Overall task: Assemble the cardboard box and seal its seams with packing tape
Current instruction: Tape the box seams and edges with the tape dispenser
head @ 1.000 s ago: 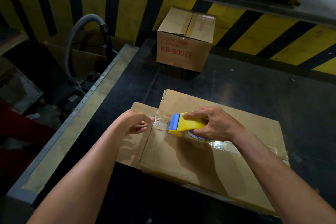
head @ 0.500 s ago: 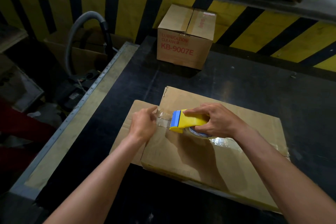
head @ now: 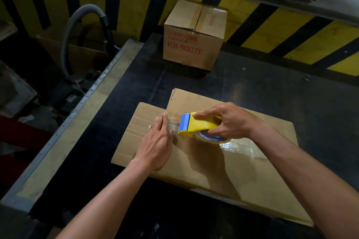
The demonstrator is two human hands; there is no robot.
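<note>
A brown cardboard box (head: 223,170) lies flat on the black table (head: 272,95), one flap sticking out to the left. A strip of clear tape (head: 240,148) runs along its middle seam. My right hand (head: 227,122) grips a yellow tape dispenser (head: 202,125) with a blue cutter end, set on the seam near the box's left edge. My left hand (head: 158,141) lies flat with straight fingers, pressing the tape end down just left of the cutter.
A sealed carton (head: 192,37) printed KB-9007E stands at the table's far side. A grey hose (head: 77,31) and an open carton sit off the left edge, past the metal rim (head: 64,128). A yellow-and-black striped wall (head: 291,31) runs behind.
My left hand went from pinching the tape end to lying flat on it. The dispenser stayed near the box's left edge. The view shifted slightly.
</note>
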